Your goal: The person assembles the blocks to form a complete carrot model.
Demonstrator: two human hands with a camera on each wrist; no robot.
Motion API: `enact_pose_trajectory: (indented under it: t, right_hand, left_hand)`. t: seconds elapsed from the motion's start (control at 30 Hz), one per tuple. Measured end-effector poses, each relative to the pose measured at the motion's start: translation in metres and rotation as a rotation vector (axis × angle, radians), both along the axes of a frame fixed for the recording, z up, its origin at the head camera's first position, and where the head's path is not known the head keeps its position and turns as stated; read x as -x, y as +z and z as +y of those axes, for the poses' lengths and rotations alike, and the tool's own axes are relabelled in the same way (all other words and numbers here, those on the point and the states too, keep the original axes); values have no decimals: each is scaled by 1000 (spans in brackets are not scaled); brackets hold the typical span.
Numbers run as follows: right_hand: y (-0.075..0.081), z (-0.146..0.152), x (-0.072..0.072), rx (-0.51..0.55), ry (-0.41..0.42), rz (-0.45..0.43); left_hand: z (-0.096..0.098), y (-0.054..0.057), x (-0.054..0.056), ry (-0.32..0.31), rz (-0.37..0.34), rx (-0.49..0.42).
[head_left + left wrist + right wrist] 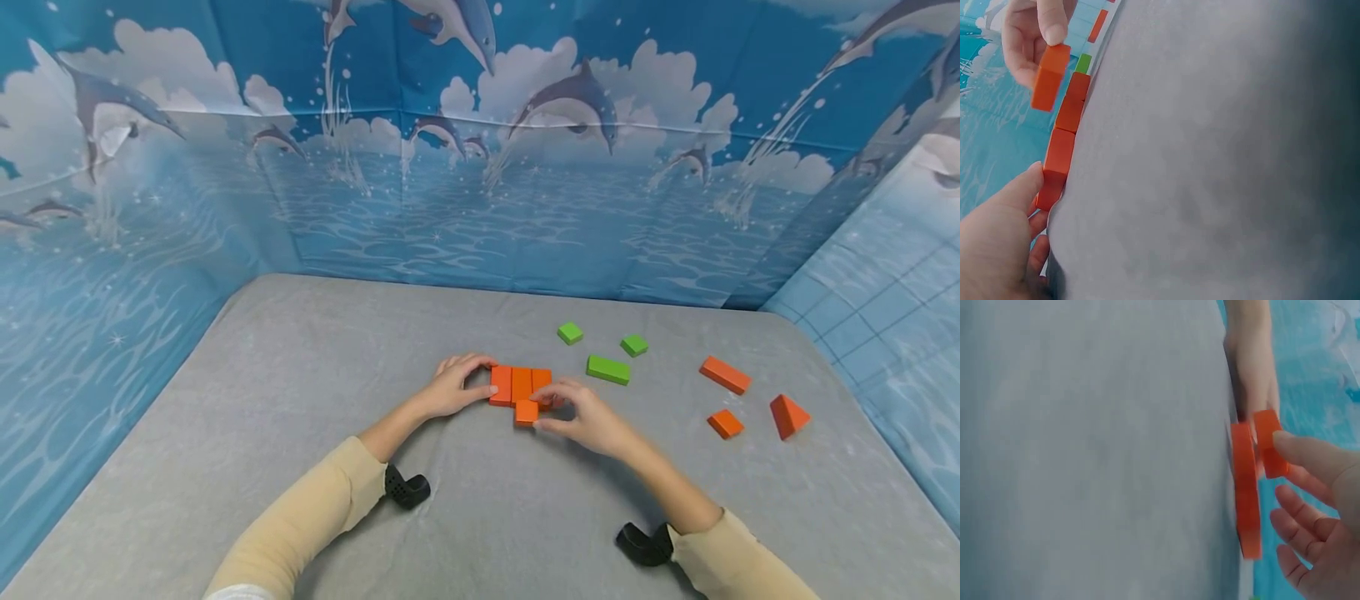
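Observation:
Several orange blocks (pixel 521 383) lie side by side in a row on the grey table. At the row's left end my left hand (pixel 453 386) grips the outermost orange block (pixel 1059 153), thumb on the near side and fingers beyond it. My right hand (pixel 588 414) pinches a small orange block (pixel 527 412) between thumb and forefinger. The wrist views show this small block (pixel 1270 444) raised above the row, with the right hand's other fingers (pixel 1297 519) loosely bent below it. Part of the row's right end is hidden behind the right hand in the head view.
Beyond the row, to the right, lie a long green block (pixel 608 370) and two small green blocks (pixel 570 333). Farther right are a long orange block (pixel 725 375), a small orange block (pixel 725 424) and an orange triangular block (pixel 789 417). A dolphin-print curtain (pixel 450 225) hangs behind the table.

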State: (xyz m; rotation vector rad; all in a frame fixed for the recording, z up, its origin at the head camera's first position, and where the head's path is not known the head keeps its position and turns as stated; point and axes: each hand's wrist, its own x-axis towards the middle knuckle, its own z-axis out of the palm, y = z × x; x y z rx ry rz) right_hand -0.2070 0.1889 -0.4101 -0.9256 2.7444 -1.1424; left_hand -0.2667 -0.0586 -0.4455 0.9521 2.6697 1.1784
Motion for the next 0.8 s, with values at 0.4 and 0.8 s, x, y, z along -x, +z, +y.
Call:
enact_pose_trajectory:
  t: [0.4,0.8]
  right_hand:
    - [-7,-21,4,-47,22,-1]
    - [-13,-22,5,-45,3,66]
  left_hand:
    - [0,2,0,6,-14,17]
    - [1,-2,1,9,-9,15]
